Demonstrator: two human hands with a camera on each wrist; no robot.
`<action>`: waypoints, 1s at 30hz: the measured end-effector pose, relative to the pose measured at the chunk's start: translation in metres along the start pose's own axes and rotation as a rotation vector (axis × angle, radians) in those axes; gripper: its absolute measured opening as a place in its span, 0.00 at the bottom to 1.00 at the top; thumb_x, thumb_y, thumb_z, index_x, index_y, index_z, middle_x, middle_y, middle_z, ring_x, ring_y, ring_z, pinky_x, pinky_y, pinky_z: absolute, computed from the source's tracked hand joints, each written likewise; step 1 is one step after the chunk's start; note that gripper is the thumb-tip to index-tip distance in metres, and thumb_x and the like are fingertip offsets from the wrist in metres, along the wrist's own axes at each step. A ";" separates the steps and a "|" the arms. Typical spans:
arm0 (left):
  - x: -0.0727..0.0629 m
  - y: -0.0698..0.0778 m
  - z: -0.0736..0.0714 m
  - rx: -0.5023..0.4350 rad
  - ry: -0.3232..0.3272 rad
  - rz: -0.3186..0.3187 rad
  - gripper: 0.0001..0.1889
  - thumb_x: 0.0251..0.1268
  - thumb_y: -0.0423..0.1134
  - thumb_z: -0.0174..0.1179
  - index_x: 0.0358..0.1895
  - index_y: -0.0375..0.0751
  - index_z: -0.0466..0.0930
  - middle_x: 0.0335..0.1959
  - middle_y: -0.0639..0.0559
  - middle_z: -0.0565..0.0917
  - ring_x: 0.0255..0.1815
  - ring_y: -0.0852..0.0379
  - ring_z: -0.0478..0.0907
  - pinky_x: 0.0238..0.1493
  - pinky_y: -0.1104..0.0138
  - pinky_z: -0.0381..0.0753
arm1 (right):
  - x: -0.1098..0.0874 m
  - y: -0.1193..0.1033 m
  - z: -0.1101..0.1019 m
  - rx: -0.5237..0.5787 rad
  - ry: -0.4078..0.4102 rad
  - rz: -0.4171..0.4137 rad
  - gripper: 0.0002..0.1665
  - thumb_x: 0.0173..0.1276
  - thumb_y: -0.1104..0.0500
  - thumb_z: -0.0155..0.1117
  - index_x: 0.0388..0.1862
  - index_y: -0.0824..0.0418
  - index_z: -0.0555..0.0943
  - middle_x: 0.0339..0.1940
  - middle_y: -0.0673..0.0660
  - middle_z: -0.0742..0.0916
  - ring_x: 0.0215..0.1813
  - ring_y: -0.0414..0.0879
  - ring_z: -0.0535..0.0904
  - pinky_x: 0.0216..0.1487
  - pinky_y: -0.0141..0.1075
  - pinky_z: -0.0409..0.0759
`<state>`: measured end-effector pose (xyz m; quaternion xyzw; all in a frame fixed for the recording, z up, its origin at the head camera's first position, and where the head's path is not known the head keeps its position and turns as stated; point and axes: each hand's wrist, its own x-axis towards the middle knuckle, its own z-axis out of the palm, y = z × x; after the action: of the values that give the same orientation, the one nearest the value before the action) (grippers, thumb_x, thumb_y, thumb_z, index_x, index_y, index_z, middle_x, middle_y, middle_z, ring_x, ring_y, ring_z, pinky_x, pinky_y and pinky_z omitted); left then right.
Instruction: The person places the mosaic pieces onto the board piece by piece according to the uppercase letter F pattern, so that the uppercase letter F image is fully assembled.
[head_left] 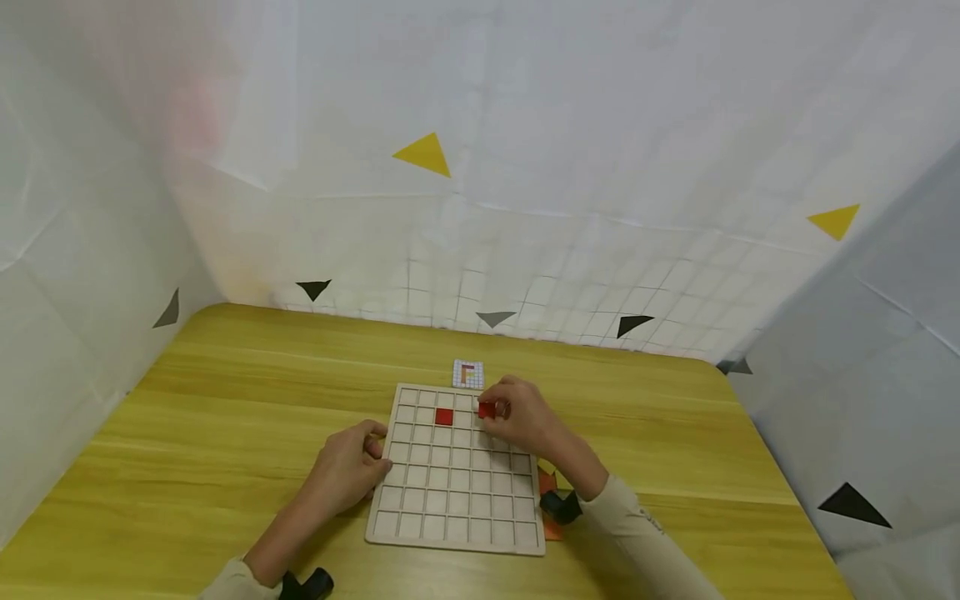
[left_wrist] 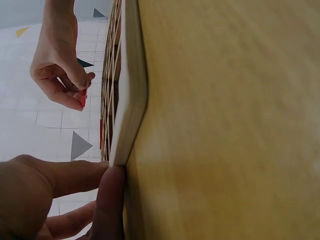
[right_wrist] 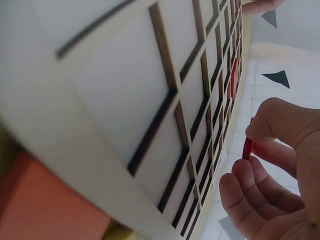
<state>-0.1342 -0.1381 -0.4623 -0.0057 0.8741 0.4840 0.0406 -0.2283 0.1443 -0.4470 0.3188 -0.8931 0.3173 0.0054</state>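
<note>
A pale wooden grid board point(head_left: 432, 540) lies on the table, with one red square tile point(head_left: 444, 417) set in a cell near its far side. My right hand point(head_left: 525, 417) pinches a second red square tile point(right_wrist: 248, 145) between thumb and fingers. In the left wrist view, this tile is above the board's surface, apart from it. My left hand point(head_left: 345, 468) is at the board's left edge, where its thumb and a finger grip the rim, as the left wrist view shows. Its other fingers are curled and partly hidden.
Just beyond the board lies a small card point(head_left: 468, 374) printed with a coloured pattern on a grid. Orange pieces point(head_left: 552, 530) lie beside the board's right edge, partly under my right wrist. White sheeting point(head_left: 570, 125) with triangle markers hangs behind the wooden table point(head_left: 247, 400).
</note>
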 end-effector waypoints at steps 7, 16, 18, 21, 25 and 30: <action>0.000 0.000 -0.001 0.016 0.000 0.015 0.22 0.55 0.26 0.70 0.55 0.30 0.79 0.30 0.50 0.78 0.25 0.59 0.78 0.20 0.66 0.79 | 0.004 0.001 0.005 -0.009 -0.003 -0.016 0.15 0.58 0.67 0.73 0.45 0.66 0.87 0.34 0.53 0.81 0.32 0.45 0.76 0.31 0.32 0.79; 0.000 0.000 -0.002 0.031 0.006 0.021 0.21 0.55 0.27 0.70 0.54 0.31 0.79 0.30 0.51 0.78 0.24 0.59 0.76 0.22 0.66 0.78 | 0.006 -0.001 0.011 -0.023 0.002 -0.033 0.13 0.56 0.68 0.72 0.43 0.65 0.88 0.33 0.53 0.81 0.32 0.43 0.74 0.30 0.31 0.78; 0.000 0.000 -0.002 0.033 0.007 0.023 0.21 0.55 0.27 0.70 0.54 0.31 0.79 0.30 0.51 0.78 0.24 0.59 0.77 0.22 0.66 0.77 | 0.008 -0.001 0.012 -0.029 0.000 -0.036 0.13 0.56 0.67 0.72 0.43 0.64 0.88 0.33 0.53 0.81 0.32 0.43 0.74 0.31 0.31 0.78; 0.000 0.000 -0.002 0.036 0.009 0.024 0.21 0.55 0.27 0.70 0.54 0.31 0.79 0.30 0.51 0.78 0.24 0.59 0.76 0.22 0.66 0.77 | 0.009 -0.002 0.014 -0.028 0.000 -0.052 0.13 0.56 0.67 0.72 0.42 0.64 0.88 0.33 0.53 0.82 0.32 0.43 0.74 0.30 0.31 0.77; 0.001 -0.001 -0.001 0.039 0.008 0.022 0.21 0.55 0.27 0.70 0.54 0.31 0.79 0.30 0.51 0.78 0.25 0.59 0.76 0.23 0.66 0.77 | 0.012 -0.002 0.017 -0.020 0.004 -0.073 0.13 0.55 0.68 0.72 0.42 0.65 0.88 0.33 0.54 0.81 0.31 0.42 0.73 0.29 0.31 0.77; 0.001 -0.001 -0.001 0.048 0.005 0.025 0.21 0.55 0.27 0.70 0.54 0.31 0.79 0.30 0.51 0.78 0.26 0.59 0.76 0.25 0.66 0.77 | 0.012 -0.004 0.020 -0.011 0.003 -0.075 0.13 0.55 0.69 0.71 0.42 0.65 0.88 0.33 0.54 0.81 0.31 0.43 0.74 0.29 0.31 0.77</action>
<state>-0.1352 -0.1395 -0.4626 0.0049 0.8856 0.4633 0.0325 -0.2318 0.1232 -0.4582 0.3515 -0.8823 0.3125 0.0201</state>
